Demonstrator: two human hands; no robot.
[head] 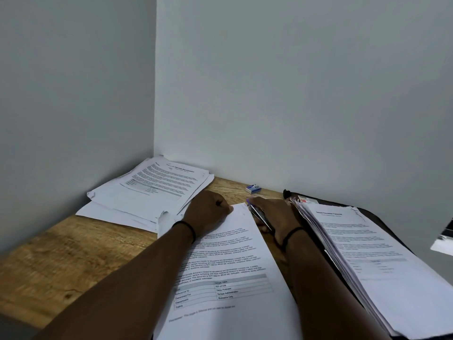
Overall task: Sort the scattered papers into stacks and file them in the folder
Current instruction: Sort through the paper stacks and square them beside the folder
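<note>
A printed sheet set (228,271) lies in front of me on the wooden desk (61,261). My left hand (208,212) pinches its top left corner, fingers curled. My right hand (274,217) grips a silver stapler (261,217) at the sheets' top right edge. A loose pile of printed papers (152,190) sits in the far left corner. At the right, a thick stack of papers (372,256) lies in an open black folder (367,212).
A small white and blue staple box (253,188) rests on the desk by the back wall. Grey walls close the desk at the left and back. A white object (445,239) shows at the right frame edge.
</note>
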